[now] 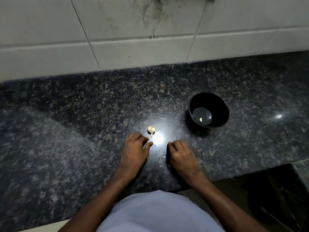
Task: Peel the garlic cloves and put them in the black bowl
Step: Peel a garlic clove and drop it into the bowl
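A small garlic bulb (151, 129) with papery skin sits on the dark granite counter (83, 114), its stalk pointing toward me. My left hand (135, 148) rests on the counter just in front of it, with fingertips close to the stalk, fingers loosely curled and thumb stretched out. Whether it touches the garlic I cannot tell. My right hand (181, 155) rests on the counter to the right, fingers loosely bent down, holding nothing I can see. The black bowl (219, 106) stands at the right rear, with one peeled clove (201, 119) lying in its bottom.
A white tiled wall (133, 39) rises behind the counter. The counter's front edge steps back at the lower right, where a dark space (275, 198) opens below. A bright light reflection (158, 136) glares between my hands.
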